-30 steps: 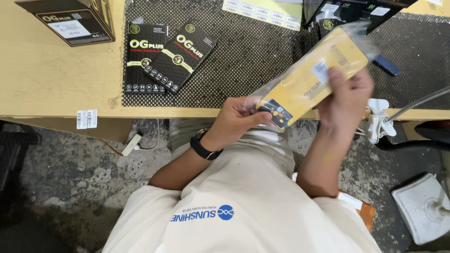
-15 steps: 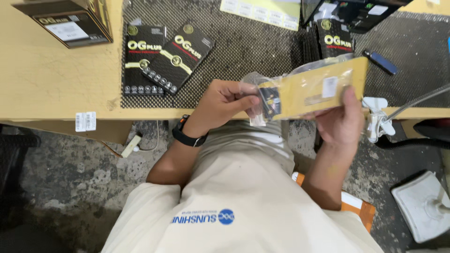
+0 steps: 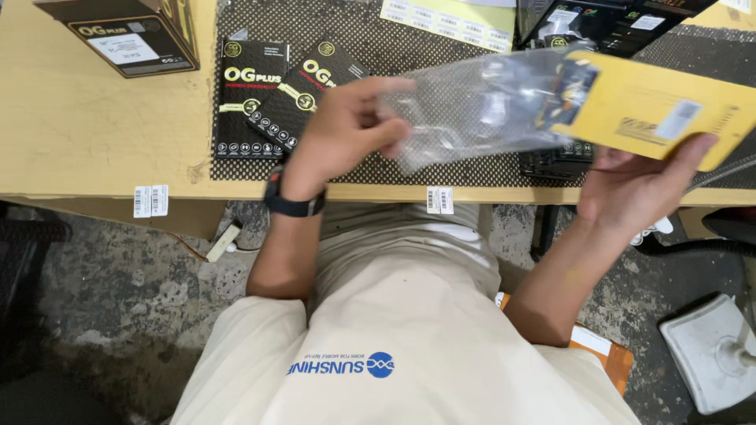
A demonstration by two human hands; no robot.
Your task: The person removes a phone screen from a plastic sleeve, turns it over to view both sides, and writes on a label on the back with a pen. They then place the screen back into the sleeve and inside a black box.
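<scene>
My left hand (image 3: 346, 130) pinches the end of a clear plastic sleeve (image 3: 472, 106) above the table's front edge. My right hand (image 3: 638, 185) grips a flat yellow packet (image 3: 661, 106) from below. The packet's dark end still sits inside the mouth of the sleeve, and most of the yellow part sticks out to the right. A black watch (image 3: 293, 206) is on my left wrist.
Two black flat boxes (image 3: 272, 98) lie on a dark dotted mat (image 3: 378, 43) on the wooden table (image 3: 87, 134). A dark carton (image 3: 126, 35) stands at the back left. A yellow label sheet (image 3: 449, 20) and more black boxes (image 3: 598, 24) lie at the back. Concrete floor below.
My left hand has drawn the clear sleeve to the left, off the yellow packet, while my right hand has carried the packet to the right. Both now sit higher over the mat.
</scene>
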